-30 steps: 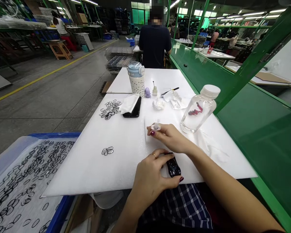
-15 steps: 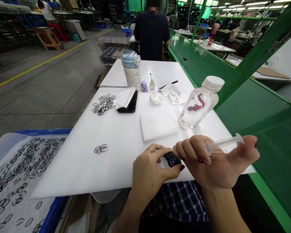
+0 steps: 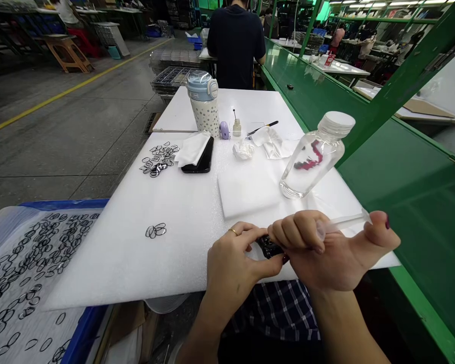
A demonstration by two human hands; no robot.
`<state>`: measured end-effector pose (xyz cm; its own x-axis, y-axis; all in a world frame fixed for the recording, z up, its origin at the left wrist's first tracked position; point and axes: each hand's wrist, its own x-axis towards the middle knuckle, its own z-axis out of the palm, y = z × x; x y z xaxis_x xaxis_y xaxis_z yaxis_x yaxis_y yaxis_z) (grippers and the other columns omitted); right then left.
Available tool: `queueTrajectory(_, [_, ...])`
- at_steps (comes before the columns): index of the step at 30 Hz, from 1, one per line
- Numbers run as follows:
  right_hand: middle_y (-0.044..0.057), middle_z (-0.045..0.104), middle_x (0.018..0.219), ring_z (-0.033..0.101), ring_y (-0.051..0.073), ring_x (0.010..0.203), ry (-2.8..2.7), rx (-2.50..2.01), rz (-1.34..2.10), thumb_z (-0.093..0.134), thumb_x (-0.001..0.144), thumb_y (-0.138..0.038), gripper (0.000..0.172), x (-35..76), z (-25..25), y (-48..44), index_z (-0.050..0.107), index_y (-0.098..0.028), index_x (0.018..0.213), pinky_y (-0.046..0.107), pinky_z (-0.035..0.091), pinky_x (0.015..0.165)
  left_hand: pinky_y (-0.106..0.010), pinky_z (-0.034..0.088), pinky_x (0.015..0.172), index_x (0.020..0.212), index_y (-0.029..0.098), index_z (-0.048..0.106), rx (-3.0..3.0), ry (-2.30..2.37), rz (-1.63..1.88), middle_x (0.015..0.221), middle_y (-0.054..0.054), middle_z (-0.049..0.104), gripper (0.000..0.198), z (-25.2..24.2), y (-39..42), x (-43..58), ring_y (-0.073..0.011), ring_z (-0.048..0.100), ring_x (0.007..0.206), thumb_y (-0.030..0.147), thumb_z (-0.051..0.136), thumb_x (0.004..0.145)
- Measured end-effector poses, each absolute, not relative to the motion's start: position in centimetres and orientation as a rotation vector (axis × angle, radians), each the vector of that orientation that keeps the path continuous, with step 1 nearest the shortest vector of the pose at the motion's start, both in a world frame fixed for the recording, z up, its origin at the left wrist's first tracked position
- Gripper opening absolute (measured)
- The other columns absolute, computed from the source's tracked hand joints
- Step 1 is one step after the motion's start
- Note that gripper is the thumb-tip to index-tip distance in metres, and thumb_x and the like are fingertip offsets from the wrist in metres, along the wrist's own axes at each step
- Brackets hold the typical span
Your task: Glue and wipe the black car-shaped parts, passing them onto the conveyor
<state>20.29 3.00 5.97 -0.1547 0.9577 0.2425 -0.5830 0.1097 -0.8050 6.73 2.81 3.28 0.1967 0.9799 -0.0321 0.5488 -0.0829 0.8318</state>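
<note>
My left hand (image 3: 233, 263) pinches a small black part (image 3: 269, 247) against the near edge of the white foam sheet (image 3: 182, 212). My right hand (image 3: 329, 250) is closed round a clear plastic syringe (image 3: 343, 221), thumb on its plunger end, fingers right beside the black part. A small white foam pad (image 3: 246, 189) lies just beyond the hands. A few linked black rings (image 3: 155, 230) lie to the left.
A clear bottle (image 3: 313, 156) with a red label tilts at the right. Farther back lie a phone under a tissue (image 3: 197, 154), a pile of black rings (image 3: 157, 159), a dotted tumbler (image 3: 205, 103), crumpled tissues. Blue tray (image 3: 26, 263) of rings at left. A person stands beyond.
My right hand lifted the syringe from the foam pad, drew it back and brought it down beside the black part. My left hand stayed on the part.
</note>
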Motion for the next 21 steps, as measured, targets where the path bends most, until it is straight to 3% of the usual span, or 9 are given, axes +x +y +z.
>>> queueTrajectory(21, [-0.003,0.020,0.044,0.023,0.014,0.044,-0.964,-0.593,1.307,0.037,0.076,-0.076,0.061,19.79,6.39,2.16,0.034,-0.022,0.049,0.032,0.021,0.050,-0.030,0.042,0.063,0.092,0.035,0.074,1.726,1.448,0.717,0.095,0.008,0.068,0.035,3.24,2.75,6.81,-0.0130,0.055,0.065,0.034,0.083,0.059])
